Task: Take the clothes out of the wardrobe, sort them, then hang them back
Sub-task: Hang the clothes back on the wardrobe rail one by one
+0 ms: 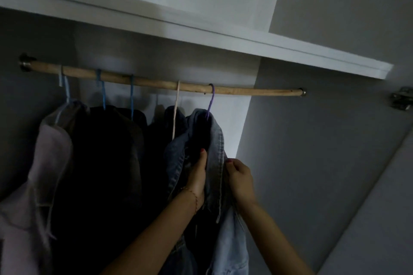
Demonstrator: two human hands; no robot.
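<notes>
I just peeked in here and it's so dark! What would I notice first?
Two hands in the middle: the left hand and the right hand both grip a pale denim jacket hanging on a purple hanger. Above runs a wooden rail, with dark clothes hanging to the left.

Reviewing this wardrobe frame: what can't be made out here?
Head view only:
- Dark garments mid-rail: too underexposed to tell type or count.
- Left hand: its fingers are buried in the denim jacket.
- Purple hanger: its shoulders are hidden under the denim.
- Pale garment and all hems: cut off by the left and bottom edges.
- Right hand: what its fingers pinch is unclear.
</notes>
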